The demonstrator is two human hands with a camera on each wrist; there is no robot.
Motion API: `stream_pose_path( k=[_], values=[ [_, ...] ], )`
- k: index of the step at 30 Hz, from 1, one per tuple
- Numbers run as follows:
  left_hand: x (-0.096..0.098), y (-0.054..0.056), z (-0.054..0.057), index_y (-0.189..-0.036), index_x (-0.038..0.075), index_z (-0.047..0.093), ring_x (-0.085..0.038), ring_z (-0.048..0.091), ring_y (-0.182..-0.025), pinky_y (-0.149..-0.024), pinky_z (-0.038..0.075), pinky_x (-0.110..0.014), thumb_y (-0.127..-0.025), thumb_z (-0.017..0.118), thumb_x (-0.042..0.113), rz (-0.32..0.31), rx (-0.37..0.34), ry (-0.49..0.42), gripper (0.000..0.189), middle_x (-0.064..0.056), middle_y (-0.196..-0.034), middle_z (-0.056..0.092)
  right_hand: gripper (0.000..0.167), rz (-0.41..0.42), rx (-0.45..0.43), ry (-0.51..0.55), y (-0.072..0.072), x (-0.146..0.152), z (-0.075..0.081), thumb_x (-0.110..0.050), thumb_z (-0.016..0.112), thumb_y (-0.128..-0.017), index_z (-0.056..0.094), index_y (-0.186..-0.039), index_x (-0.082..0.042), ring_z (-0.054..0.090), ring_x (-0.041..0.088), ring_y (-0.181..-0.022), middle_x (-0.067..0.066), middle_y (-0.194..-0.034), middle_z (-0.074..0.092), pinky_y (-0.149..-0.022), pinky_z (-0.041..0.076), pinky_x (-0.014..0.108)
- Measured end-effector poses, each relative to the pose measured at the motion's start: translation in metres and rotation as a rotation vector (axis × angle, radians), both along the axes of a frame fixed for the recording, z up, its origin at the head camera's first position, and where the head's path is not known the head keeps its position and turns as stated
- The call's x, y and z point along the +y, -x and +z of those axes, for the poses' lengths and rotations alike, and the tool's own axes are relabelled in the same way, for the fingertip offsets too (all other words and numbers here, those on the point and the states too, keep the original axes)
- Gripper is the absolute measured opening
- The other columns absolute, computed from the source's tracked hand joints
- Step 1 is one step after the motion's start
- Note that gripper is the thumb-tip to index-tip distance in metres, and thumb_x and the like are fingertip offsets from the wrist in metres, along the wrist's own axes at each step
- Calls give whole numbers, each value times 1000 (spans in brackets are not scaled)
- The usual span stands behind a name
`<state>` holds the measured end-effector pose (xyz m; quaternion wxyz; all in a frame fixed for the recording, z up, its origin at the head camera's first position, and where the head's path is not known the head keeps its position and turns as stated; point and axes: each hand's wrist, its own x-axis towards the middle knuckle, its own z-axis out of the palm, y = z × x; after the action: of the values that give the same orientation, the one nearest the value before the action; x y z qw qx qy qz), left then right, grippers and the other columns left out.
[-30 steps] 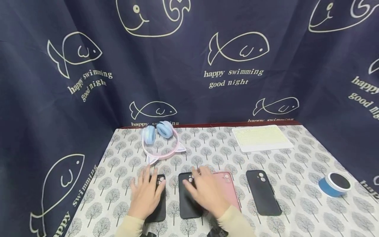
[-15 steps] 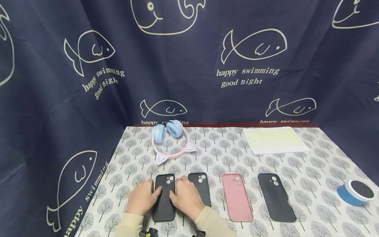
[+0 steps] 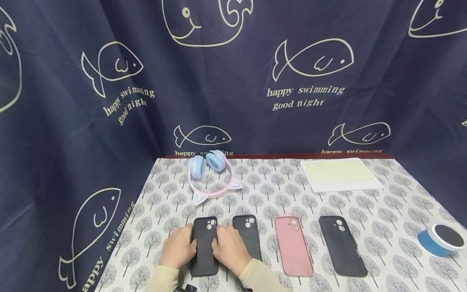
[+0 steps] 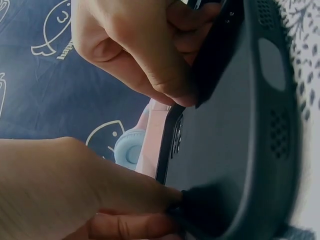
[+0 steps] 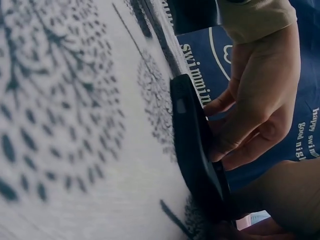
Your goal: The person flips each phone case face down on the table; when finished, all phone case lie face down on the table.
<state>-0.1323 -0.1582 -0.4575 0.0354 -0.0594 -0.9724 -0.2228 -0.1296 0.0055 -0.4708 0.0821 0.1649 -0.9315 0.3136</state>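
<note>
A black phone case (image 3: 204, 253) with camera cutouts lies between my two hands, its back facing up. My left hand (image 3: 178, 247) grips its left edge with curled fingers and thumb. Along the opposite edge, my right hand (image 3: 229, 248) holds it the same way. The left wrist view has the case (image 4: 220, 130) close up, thumbs over the side rims. From the right wrist view, the case's dark side wall (image 5: 187, 120) stands near the cloth; whether it is raised cannot be told. Fingers under the case are hidden.
Further right lie a second black case (image 3: 248, 235), a pink case (image 3: 293, 247) and another black case (image 3: 343, 247). Cat-ear headphones (image 3: 213, 192) and a white keyboard (image 3: 341, 174) are farther back. A blue round container (image 3: 439, 240) stands at the far right.
Both hands were spread over the cases a second ago, the right one over the second black and pink cases. Since then they have come to grip the leftmost case's sides. The head view shifted.
</note>
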Motion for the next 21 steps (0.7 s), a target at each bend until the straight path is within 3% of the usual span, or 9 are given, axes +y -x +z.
stream_pose_path(
  k=[4,8,12,15,18,21],
  values=[
    [-2,0,-1,-86,5,63,-27,62,-66,-56,48,-44,-76,74,4,-41,55,4,14,-8,-76,66,8,-17,41,10,0,-1,-2,0,68,-76,62,-71,-3,55,14,-48,7,-60,60,-42,40,25],
    [-4,-1,-3,-87,4,64,-27,63,-64,-53,47,-43,-76,70,3,-45,54,-20,12,-10,-75,66,9,-16,18,30,-1,-2,-4,0,68,-76,62,-70,-5,54,13,-47,5,-59,60,-41,40,24],
    [-5,-1,-2,-102,-4,67,-32,65,-69,-58,50,-47,-78,69,6,-28,70,-31,26,-16,-80,68,8,-19,2,51,-1,-2,-4,0,69,-76,64,-72,-4,58,15,-49,5,-60,62,-43,42,25],
    [-5,-2,2,-113,-5,66,-25,62,-64,-56,50,-43,-80,69,9,-14,97,-45,36,-7,-73,65,4,-14,-10,79,0,-1,-3,0,70,-77,67,-75,-2,59,14,-50,6,-62,64,-45,43,26],
    [-3,-3,8,-115,-4,66,-11,50,-54,-49,43,-32,-80,70,8,-14,133,-97,38,7,-64,55,4,-3,-31,123,2,-1,-3,1,69,-78,68,-77,-2,55,9,-50,3,-62,63,-47,43,25],
    [1,-4,14,-115,-2,67,-4,42,-50,-46,37,-26,-79,71,9,-15,175,-152,37,14,-61,49,8,4,-57,172,5,0,-3,4,68,-79,68,-76,-4,47,5,-48,-4,-55,56,-47,41,24]
  ],
)
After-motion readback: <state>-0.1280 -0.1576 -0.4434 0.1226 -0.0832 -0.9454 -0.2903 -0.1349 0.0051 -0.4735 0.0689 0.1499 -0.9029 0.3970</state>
